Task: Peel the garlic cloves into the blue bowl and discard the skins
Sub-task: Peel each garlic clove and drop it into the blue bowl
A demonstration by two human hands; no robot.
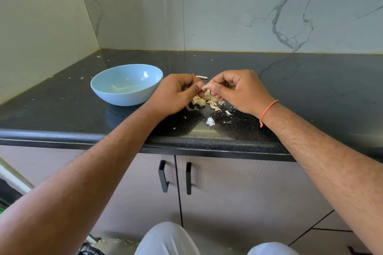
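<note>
Head view: both hands meet above the black counter (310,89), the left hand (176,94) and the right hand (238,91) each pinching one garlic clove (205,87) between thumb and fingertips, the remaining fingers curled in; the clove is held in the air, just to the right of the blue bowl (116,93) and directly over the pile of cloves (204,100) lying on the counter; to do this step well, in my judgement, one hand should steady the clove at one end while the other thumbnail lifts the papery skin at the tip and draws it off in strips, letting the scraps fall beside the pile and not toward the bowl; skin flakes (210,121) already lie on the counter near its front edge (smaller specks are scattered further off); the bowl appears to hold no clove, only a pale glint on its floor, so the peeling looks to be at an early stage.
</note>
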